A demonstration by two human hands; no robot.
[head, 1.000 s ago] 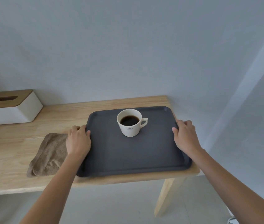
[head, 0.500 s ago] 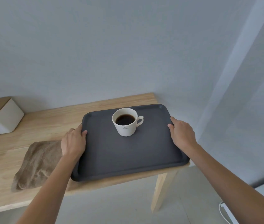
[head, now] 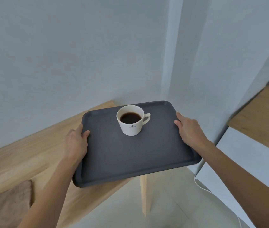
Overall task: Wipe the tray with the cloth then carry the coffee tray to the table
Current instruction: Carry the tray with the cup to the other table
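Both hands, left hand [head: 76,142] and right hand [head: 190,130], are gripping the tray [head: 130,155] of coffee [head: 130,117] at frame centre, cloth [head: 7,204] lying lower left, table delivery pending.

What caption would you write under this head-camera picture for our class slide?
Both hands, left and right, grip a dark grey tray bearing a white cup of black coffee.

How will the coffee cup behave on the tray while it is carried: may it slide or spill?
The cup stands loose on the smooth tray, so it may slide if tilted. The coffee sits well below the rim, so spilling seems unlikely. Both hands grip opposite edges, which helps balance.
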